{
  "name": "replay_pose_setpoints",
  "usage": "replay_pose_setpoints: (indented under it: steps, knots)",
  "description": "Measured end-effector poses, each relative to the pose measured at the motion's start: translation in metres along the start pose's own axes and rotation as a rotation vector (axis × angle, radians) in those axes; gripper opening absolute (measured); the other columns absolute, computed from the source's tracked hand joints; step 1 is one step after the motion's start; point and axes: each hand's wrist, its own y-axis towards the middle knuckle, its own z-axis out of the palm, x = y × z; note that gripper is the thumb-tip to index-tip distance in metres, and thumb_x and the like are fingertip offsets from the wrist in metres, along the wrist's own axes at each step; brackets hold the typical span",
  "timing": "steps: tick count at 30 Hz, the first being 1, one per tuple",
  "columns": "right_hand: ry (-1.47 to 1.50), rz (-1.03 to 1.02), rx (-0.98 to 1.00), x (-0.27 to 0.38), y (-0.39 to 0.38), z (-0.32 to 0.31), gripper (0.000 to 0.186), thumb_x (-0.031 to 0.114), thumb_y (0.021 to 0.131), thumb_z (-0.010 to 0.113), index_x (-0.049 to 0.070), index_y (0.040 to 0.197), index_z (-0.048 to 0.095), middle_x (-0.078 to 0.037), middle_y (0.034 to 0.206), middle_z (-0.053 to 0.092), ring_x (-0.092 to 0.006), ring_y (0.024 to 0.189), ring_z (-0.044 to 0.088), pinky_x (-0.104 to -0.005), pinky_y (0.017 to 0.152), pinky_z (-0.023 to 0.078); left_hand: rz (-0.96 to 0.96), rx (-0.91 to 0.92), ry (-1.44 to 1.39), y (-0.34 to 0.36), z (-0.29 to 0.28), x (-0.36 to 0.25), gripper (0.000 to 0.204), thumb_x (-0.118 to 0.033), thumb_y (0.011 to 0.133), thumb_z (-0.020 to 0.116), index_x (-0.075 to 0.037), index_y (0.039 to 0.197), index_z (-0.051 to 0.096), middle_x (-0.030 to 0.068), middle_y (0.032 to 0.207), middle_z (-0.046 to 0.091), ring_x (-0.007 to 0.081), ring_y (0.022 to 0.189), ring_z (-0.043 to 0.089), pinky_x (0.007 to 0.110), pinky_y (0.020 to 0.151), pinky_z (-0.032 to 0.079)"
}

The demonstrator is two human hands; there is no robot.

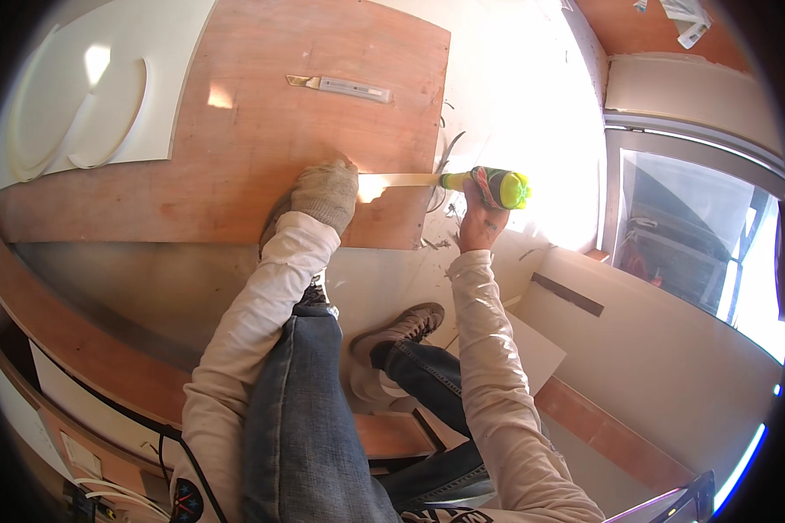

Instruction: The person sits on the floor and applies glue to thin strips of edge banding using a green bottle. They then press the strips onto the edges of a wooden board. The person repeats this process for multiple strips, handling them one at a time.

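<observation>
My left hand (324, 193), in a knitted work glove, is closed on one end of a pale narrow strip (399, 180) above the wooden board (262, 131). My bare right hand (482, 218) is wrapped round a green plastic bottle (501, 186) with a dark label. The bottle lies tilted on its side, its neck pointing left at the strip's other end. Whether neck and strip touch, I cannot tell. A cutter knife (351, 89) with a clear handle rests on the board beyond my left hand.
Curled white strips (135, 118) lie on a white panel at the far left. Dark scraps (449, 152) litter the floor by the board's right edge. My shoe (406, 329) stands between my arms. A framed glass pane (689, 227) is at the right, and wooden framing (87, 322) at the left.
</observation>
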Motion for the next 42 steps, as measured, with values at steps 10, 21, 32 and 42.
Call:
replay_pose_setpoints:
  steps: [10, 21, 32, 42]
  knots:
    - [-0.107, -0.091, 0.111, 0.011, -0.028, 0.022, 0.023, 0.007, 0.078, 0.073, 0.0, 0.099, 0.066, -0.01, 0.094, 0.069, -0.0174, 0.086, 0.065, -0.0293, 0.08, 0.049, 0.076, 0.008, 0.218, -0.005, 0.001, -0.008, 0.022, -0.019, 0.085, 0.054, -0.009, 0.104, 0.062, 0.0054, 0.089, 0.065, 0.0216, 0.085, 0.065, 0.038, 0.074, 0.051]
    - [-0.06, -0.12, 0.161, 0.021, -0.03, 0.037, 0.025, 0.006, 0.077, 0.074, -0.001, 0.099, 0.064, -0.008, 0.094, 0.067, -0.0177, 0.086, 0.063, -0.0292, 0.081, 0.048, 0.156, -0.041, 0.243, 0.005, 0.01, -0.011, 0.024, -0.017, 0.086, 0.052, -0.008, 0.106, 0.062, 0.0062, 0.091, 0.065, 0.0221, 0.084, 0.064, 0.037, 0.074, 0.051]
    - [0.079, -0.035, 0.012, 0.004, -0.008, 0.025, 0.024, 0.007, 0.079, 0.073, 0.0, 0.101, 0.064, -0.006, 0.096, 0.068, -0.0158, 0.087, 0.063, -0.0297, 0.081, 0.048, 0.134, -0.105, 0.211, -0.006, -0.001, -0.009, 0.026, -0.022, 0.085, 0.056, -0.007, 0.106, 0.061, 0.0077, 0.091, 0.064, 0.0237, 0.085, 0.063, 0.037, 0.075, 0.051]
    - [-0.245, -0.231, 0.149, -0.014, -0.021, 0.015, 0.034, 0.011, 0.076, 0.076, 0.005, 0.106, 0.061, -0.016, 0.092, 0.067, -0.0344, 0.083, 0.065, -0.036, 0.074, 0.05, 0.176, -0.04, 0.218, 0.004, 0.011, -0.017, 0.028, -0.026, 0.086, 0.056, -0.009, 0.107, 0.061, 0.0064, 0.093, 0.063, 0.022, 0.086, 0.063, 0.038, 0.072, 0.049]
